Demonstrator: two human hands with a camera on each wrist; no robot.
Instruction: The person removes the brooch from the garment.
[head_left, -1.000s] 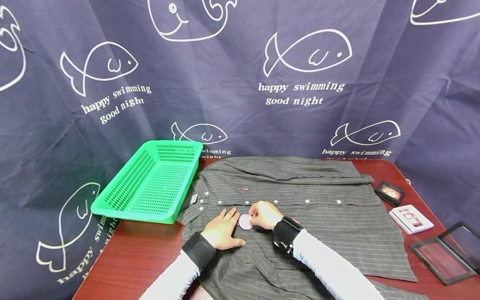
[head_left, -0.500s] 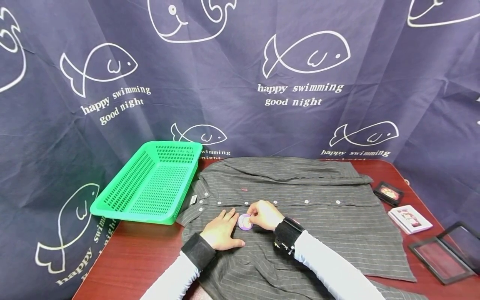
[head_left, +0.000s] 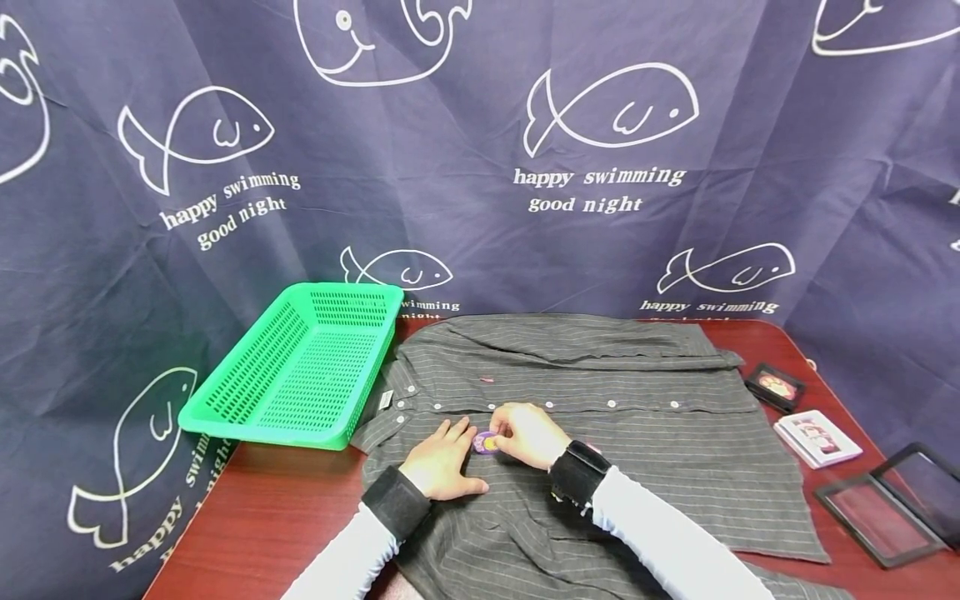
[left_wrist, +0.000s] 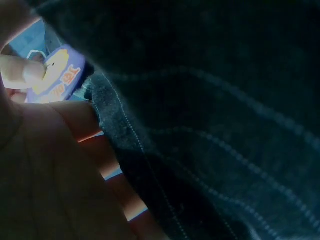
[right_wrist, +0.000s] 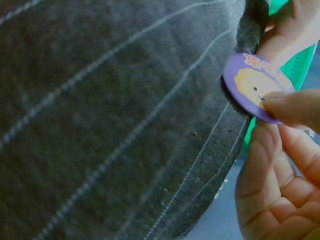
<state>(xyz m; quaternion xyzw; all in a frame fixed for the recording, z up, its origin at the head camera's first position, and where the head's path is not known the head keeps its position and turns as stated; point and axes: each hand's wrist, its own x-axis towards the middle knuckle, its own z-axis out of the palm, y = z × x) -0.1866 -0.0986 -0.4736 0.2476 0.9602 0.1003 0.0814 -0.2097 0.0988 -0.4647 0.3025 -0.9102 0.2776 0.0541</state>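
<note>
A round purple badge [head_left: 483,442] with a yellow smiling figure and orange lettering is pinched by my right hand [head_left: 532,435]. In the right wrist view the thumb lies on the badge's face [right_wrist: 250,80] and the other fingers are behind it. The badge stands tilted against a grey pinstriped shirt [head_left: 645,467], which is spread out with its collar to the left. My left hand [head_left: 441,463] rests on the shirt beside the badge, fingers straight and spread. The left wrist view shows the badge [left_wrist: 60,75] beyond these fingers. Its back is hidden.
A green plastic basket [head_left: 322,375] stands at the table's left. Along the right edge lie a black case [head_left: 776,387] with a paw picture, a stack of white cards [head_left: 817,439] and an opened black-framed case [head_left: 881,517]. A patterned curtain [head_left: 480,167] hangs behind.
The badge has turned in my right fingers, so its purple and yellow face shows more plainly and it looks narrower. My right hand has shifted slightly; the left hand stays in place.
</note>
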